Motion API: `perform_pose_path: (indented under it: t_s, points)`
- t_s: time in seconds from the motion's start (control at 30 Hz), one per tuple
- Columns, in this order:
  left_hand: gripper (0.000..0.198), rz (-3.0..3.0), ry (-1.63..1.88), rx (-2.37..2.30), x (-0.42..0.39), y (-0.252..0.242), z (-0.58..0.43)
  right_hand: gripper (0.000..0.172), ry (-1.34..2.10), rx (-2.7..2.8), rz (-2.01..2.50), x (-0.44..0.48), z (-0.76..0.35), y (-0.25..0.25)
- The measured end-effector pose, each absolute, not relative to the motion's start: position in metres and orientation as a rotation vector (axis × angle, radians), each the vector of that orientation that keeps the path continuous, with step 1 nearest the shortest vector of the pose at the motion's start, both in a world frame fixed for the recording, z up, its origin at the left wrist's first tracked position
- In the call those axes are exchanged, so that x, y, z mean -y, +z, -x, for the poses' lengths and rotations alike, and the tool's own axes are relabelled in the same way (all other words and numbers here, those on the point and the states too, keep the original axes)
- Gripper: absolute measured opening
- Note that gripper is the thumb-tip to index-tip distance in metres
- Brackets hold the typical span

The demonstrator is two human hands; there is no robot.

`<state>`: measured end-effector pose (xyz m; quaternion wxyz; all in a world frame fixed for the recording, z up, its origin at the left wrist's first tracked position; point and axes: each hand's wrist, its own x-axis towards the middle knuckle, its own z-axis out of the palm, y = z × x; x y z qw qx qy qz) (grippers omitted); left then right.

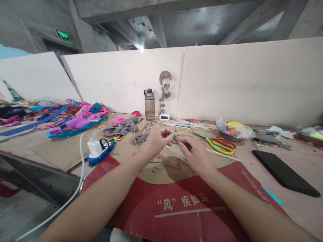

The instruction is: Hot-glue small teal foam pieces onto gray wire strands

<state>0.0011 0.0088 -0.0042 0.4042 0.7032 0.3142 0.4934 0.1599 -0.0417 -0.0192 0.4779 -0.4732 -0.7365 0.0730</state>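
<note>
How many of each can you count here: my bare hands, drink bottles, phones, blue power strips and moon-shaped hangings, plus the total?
Hands: 2, the left hand and the right hand
Drink bottle: 1
Black phone: 1
Blue power strip: 1
Moon-shaped hanging: 1
Total: 6

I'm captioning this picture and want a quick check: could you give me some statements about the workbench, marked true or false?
1. The bottle stands upright before a white panel. True.
2. The left hand and right hand are far apart. False: the left hand and right hand nearly meet at a small grayish piece.
3. The black phone lies to the right of the right hand. True.
4. Nothing is plugged into the blue power strip. False: a white charger is plugged into the blue power strip.
</note>
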Motion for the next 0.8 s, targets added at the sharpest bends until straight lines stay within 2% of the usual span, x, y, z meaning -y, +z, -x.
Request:
perform_pose_path:
  t_s: [0.23,0.37,0.5,0.63,0.8]
  points:
    - [0.02,-1.542,1.554,-0.805,-0.031,0.003,0.018,0.019,0.191,1.984,1.015,0.052,-0.153,-0.016]
    - [0.021,-1.173,1.855,-0.567,-0.045,0.018,0.043,0.024,0.246,2.319,0.745,0.068,-0.148,-0.007]
    - [0.02,-0.941,1.935,-0.461,-0.051,0.025,0.058,0.024,0.304,2.532,0.515,0.079,-0.143,0.004]
    - [0.022,-0.934,1.869,-0.477,-0.049,0.024,0.055,0.036,0.219,2.196,0.986,0.063,-0.156,0.005]
    - [0.028,-1.015,1.822,-0.467,-0.043,0.021,0.048,0.019,-0.103,1.891,1.586,0.03,-0.188,-0.014]
